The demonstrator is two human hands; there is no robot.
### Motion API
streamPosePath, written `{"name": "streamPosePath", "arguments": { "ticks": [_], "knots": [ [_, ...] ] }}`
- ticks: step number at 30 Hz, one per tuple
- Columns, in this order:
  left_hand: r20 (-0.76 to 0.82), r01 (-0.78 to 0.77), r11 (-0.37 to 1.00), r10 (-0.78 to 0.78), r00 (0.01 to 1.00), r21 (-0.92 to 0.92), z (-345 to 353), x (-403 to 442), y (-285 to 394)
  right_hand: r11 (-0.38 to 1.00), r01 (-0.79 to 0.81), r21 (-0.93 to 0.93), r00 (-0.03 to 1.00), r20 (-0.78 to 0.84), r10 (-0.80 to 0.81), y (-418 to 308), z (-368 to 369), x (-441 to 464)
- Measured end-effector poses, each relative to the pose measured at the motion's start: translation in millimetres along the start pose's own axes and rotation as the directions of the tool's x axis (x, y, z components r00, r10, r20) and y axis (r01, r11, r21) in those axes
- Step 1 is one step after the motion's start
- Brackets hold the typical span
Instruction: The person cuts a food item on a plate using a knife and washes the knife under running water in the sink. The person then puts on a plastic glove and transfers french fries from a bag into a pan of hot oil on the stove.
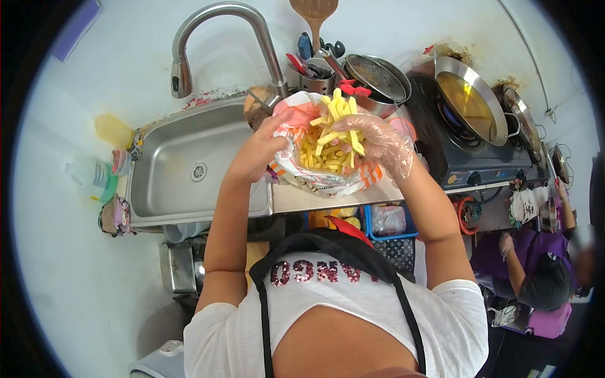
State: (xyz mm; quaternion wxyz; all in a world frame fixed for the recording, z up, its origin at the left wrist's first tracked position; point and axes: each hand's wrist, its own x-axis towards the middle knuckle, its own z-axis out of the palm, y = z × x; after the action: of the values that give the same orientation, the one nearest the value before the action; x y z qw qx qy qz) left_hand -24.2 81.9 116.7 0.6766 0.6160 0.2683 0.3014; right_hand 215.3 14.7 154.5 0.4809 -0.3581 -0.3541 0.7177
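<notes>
A printed plastic bag (324,183) of pale yellow french fries (318,154) stands on the counter beside the sink, its mouth spread wide. My left hand (268,142) is bare and grips the bag's left rim. Over the bag's right side, my right hand (381,140) wears a clear plastic glove. Its fingers are closed round a bunch of fries (340,112), which stick out at several angles above those in the bag. The bag's lower part is partly hidden from above.
A steel sink (167,151) with an arched faucet (233,9) lies left. Right of the bag are a lidded pot (378,79) and a gas stove (482,167) bearing a wok (495,135) of oil. Another person (535,271) works at far right. Blue baskets (387,236) sit below the counter.
</notes>
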Motion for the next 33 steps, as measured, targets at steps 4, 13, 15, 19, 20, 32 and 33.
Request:
{"name": "streamPosePath", "arguments": {
  "ticks": [4, 13, 15, 19, 20, 32, 33],
  "knots": [
    [0.011, -0.009, 0.999, 0.009, 1.0, -0.047, 4, -1, 0, 0.999, 0.004, -0.049, 0.997, -0.071, -0.007, -9, 11, -7],
    [-0.017, -0.008, 1.0, 0.008, 1.0, -0.002, 0, -2, -4, 0.989, 0.106, 0.098, 0.993, 0.048, -0.111, -19, 5, -12],
    [-0.026, 0.034, 0.999, -0.035, 0.999, -0.035, 4, -4, 1, 0.982, 0.175, 0.072, 0.983, 0.047, -0.178, -45, 4, -25],
    [-0.031, 0.034, 0.994, -0.037, 0.999, -0.106, 12, -8, 9, 0.947, 0.316, -0.062, 0.948, -0.027, -0.318, -107, -11, -55],
    [-0.039, 0.025, 0.993, -0.03, 0.999, -0.113, 14, -9, 12, 0.934, 0.337, -0.116, 0.94, -0.022, -0.342, -125, -16, -66],
    [-0.044, 0.037, 0.989, -0.043, 0.998, -0.145, 18, -10, 12, 0.737, -0.165, -0.656, 0.598, -0.66, -0.454, -220, -198, -129],
    [-0.035, 0.041, 0.988, -0.047, 0.998, -0.15, 17, -10, 11, 0.729, -0.174, -0.662, 0.531, -0.687, -0.496, -210, -205, -127]
  ]
}}
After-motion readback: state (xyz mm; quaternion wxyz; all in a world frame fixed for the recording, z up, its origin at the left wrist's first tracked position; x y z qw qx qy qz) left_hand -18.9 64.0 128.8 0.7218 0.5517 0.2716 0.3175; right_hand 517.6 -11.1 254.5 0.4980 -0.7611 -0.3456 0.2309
